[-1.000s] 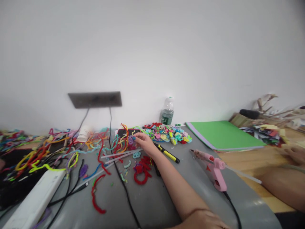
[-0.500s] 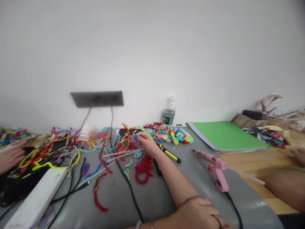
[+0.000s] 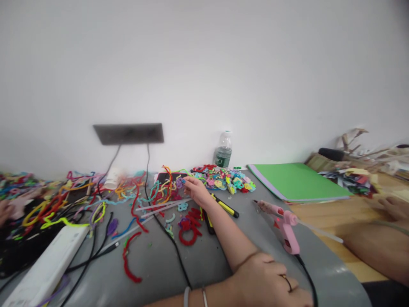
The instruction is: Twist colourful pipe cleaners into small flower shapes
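Note:
My right hand [image 3: 196,190] reaches over the craft heap with thumb and fingers pinched at a small purple pipe-cleaner flower [image 3: 180,183]. A bit of blue shows at the fingertips. My left hand [image 3: 262,279], with a dark ring and bracelets at the wrist, lies across my right forearm, its fingers bent over it; the fingertips are hidden. Below the right hand lie a light-blue flower [image 3: 182,207] and a red pipe-cleaner piece with a loop [image 3: 188,235]. Beside the forearm is a yellow-and-black utility knife [image 3: 227,207]. Behind the hand sits a phone [image 3: 163,177], partly covered.
A pink glue gun [image 3: 286,230] stands right, its cord running forward. Finished flowers [image 3: 230,179] pile near a water bottle [image 3: 223,150]. Green sheets [image 3: 303,181] lie farther right. Pipe cleaners, cables and a white power strip [image 3: 47,266] fill the left. Other people's hands show at both edges.
The view has shifted slightly, so things sit a little farther left. Another person's hand at the left has drawn back toward the edge. My right hand stays pinched at the flower.

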Available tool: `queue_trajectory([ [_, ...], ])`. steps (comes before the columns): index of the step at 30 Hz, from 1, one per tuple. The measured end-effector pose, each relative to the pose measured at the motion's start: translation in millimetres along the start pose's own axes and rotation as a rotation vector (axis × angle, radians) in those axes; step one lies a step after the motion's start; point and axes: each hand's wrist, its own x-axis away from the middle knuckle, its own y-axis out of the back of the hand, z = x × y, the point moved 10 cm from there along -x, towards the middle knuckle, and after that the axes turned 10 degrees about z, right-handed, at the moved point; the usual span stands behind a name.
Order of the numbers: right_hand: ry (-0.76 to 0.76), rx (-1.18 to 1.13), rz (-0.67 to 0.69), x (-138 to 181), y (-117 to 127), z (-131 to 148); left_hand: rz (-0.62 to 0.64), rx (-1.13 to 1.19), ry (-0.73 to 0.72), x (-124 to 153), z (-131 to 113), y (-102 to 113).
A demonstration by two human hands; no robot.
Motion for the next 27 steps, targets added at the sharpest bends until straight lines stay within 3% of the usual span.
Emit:
queue_trajectory([
  [6, 0.006, -0.024, -0.020, -2, 3, -2, -0.036, -0.133, 0.100, 14, 30, 19],
  [11, 0.001, -0.039, -0.023, -1, 6, -2, -0.131, -0.119, 0.063, 3, 26, 20],
  [17, -0.021, -0.039, -0.002, 0, 2, -2, -0.052, -0.094, 0.031, 8, 33, 16],
  [22, -0.001, -0.018, 0.002, 0, -4, -2, 0.033, -0.148, 0.161, 21, 69, 23],
  [27, 0.037, 0.010, -0.043, 2, 0, 0, 0.026, -0.146, 0.139, 14, 69, 25],
])
